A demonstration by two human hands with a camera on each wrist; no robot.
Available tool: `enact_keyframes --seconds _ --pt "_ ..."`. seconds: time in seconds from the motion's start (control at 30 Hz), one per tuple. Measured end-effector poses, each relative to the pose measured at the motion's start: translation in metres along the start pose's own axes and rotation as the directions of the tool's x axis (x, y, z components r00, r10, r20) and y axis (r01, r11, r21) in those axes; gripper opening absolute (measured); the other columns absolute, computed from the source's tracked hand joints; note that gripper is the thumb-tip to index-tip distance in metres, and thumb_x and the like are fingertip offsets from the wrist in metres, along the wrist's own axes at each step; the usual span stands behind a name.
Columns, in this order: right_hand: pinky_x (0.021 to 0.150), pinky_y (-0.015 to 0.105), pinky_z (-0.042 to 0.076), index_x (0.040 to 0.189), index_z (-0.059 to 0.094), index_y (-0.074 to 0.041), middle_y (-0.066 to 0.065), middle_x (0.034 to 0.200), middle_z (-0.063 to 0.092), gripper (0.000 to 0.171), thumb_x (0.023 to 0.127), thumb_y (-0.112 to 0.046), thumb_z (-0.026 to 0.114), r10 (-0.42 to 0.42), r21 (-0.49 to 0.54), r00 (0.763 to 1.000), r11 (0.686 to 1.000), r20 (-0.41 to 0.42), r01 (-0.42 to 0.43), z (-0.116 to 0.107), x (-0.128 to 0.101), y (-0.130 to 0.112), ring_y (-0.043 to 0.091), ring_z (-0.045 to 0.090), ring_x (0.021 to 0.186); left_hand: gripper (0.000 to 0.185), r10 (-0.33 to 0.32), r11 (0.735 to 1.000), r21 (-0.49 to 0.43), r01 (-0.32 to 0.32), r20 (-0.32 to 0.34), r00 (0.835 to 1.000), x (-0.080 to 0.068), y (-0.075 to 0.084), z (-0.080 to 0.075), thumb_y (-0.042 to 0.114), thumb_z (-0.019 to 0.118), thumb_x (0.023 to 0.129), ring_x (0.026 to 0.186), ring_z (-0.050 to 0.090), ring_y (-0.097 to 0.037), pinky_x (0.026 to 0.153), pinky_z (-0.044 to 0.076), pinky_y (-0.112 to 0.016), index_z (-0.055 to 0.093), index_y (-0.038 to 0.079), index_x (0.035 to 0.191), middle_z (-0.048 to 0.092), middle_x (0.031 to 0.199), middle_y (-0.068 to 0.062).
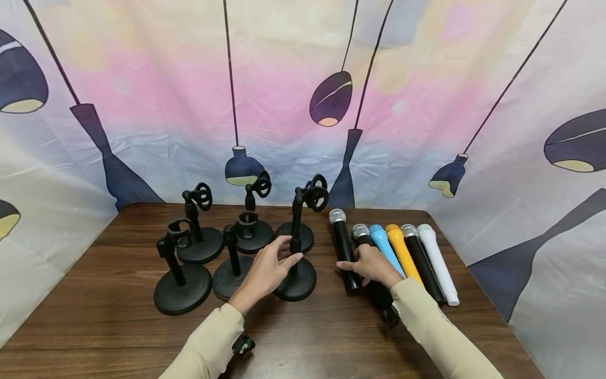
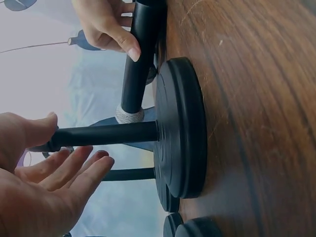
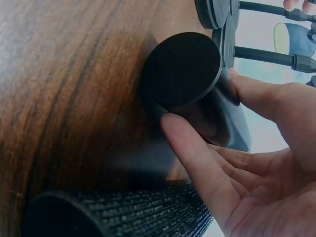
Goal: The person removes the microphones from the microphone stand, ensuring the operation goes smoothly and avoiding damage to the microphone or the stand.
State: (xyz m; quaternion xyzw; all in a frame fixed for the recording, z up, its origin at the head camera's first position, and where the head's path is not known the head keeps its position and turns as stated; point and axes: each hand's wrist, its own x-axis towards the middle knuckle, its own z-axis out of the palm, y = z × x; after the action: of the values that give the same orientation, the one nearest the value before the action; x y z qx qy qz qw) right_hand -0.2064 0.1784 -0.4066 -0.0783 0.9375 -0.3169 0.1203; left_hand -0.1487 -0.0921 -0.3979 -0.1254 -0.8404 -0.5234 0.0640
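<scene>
My right hand (image 1: 374, 265) pinches a black microphone (image 1: 342, 239) with a silver mesh head, thumb and index finger on opposite sides of its lower body (image 3: 182, 69). A second black microphone (image 1: 361, 231), silver-headed, lies beside it, partly covered by that hand; its body looks textured in the right wrist view. My left hand (image 1: 270, 268) is at the upright pole of a black desktop microphone stand (image 1: 297, 284). In the left wrist view, the thumb is against the top of the pole (image 2: 108, 133), while the loosely extended fingers sit on its other side.
Several more black stands with round bases (image 1: 182, 289) and clip holders (image 1: 314, 195) stand to the left. Right of my right hand, blue (image 1: 385, 247), yellow (image 1: 402, 252), black (image 1: 421, 263) and white (image 1: 437, 263) microphones lie in a row. A printed cloth (image 1: 284, 105) hangs behind the wooden table (image 1: 303, 337).
</scene>
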Motion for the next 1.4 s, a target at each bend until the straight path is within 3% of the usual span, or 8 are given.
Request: enact_keyframes --seconds 0.4,0.93,1.13,1.3,1.4 --pt "0.048 0.034 0.054 0.063 0.056 -0.007 0.004 0.049 0.046 0.049 0.089 -0.042 0.079 0.017 -0.045 1.000 0.999 0.002 -0.017 0.003 -0.001 -0.001 0.021 0.064 0.045 0.024 0.003 1.000 0.017 -0.003 0.006 1.000 0.002 -0.003 0.005 0.018 0.068 0.100 0.107 0.069 -0.027 0.092 0.054 -0.049 0.067 0.012 0.122 0.072 0.112 -0.008" --pt "0.053 0.033 0.056 0.066 0.057 -0.004 0.013 0.057 0.059 0.052 0.093 -0.045 0.073 0.030 -0.083 0.999 0.996 0.011 -0.029 -0.001 -0.001 -0.003 0.019 0.066 0.048 0.026 -0.019 1.000 0.018 0.019 0.009 1.000 0.001 -0.003 0.005 0.019 0.067 0.100 0.110 0.068 -0.028 0.093 0.053 -0.051 0.066 0.011 0.125 0.072 0.114 -0.008" --pt "0.054 0.033 0.058 0.084 0.070 0.002 0.011 0.069 0.066 0.043 0.095 -0.039 0.072 0.018 -0.056 1.000 0.998 0.013 -0.017 -0.014 -0.004 -0.009 0.019 0.067 0.055 0.028 -0.039 0.999 0.020 0.039 0.014 0.999 0.002 -0.004 0.005 0.018 0.068 0.100 0.109 0.068 -0.028 0.093 0.053 -0.050 0.066 0.010 0.127 0.071 0.114 -0.009" --pt "0.056 0.033 0.057 0.110 0.069 0.009 0.012 0.080 0.070 0.047 0.095 -0.035 0.074 -0.065 -0.073 0.997 0.995 -0.028 0.063 -0.026 -0.002 -0.019 0.019 0.067 0.058 0.020 -0.026 1.000 0.012 0.026 0.030 0.999 0.003 -0.007 0.006 0.015 0.067 0.100 0.106 0.069 -0.026 0.093 0.053 -0.050 0.069 0.009 0.119 0.072 0.107 -0.005" --pt "0.062 0.035 0.057 0.116 0.068 0.008 0.012 0.089 0.071 0.050 0.093 -0.036 0.076 -0.111 -0.097 0.992 0.990 -0.056 0.105 -0.030 -0.002 -0.031 0.019 0.068 0.064 0.017 -0.017 1.000 0.006 0.016 0.040 0.999 0.003 -0.009 0.006 0.013 0.066 0.101 0.106 0.069 -0.025 0.094 0.053 -0.050 0.071 0.009 0.116 0.073 0.108 -0.004"
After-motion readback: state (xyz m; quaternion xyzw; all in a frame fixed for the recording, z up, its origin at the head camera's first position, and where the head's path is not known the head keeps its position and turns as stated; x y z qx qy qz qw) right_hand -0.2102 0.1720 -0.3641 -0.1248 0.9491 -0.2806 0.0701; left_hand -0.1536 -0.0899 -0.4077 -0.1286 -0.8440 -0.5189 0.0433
